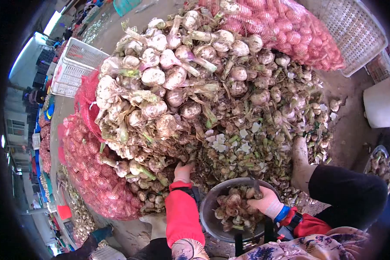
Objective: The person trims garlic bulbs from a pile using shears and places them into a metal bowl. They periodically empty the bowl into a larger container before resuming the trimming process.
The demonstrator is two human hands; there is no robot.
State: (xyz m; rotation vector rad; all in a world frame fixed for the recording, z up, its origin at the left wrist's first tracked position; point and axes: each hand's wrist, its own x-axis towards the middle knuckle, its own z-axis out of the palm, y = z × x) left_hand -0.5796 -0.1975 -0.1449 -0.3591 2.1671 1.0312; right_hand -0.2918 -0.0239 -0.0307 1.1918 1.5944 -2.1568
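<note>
Head view: dark tool (257, 189) lengthwise forward

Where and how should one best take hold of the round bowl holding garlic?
I'd grip the bowl by its left rim, coming from the left with the left hand, thumb inside and fingers outside. Its curved edge shows bare there beside the garlic, whereas the right hand reaches in across the opposite side.
</note>
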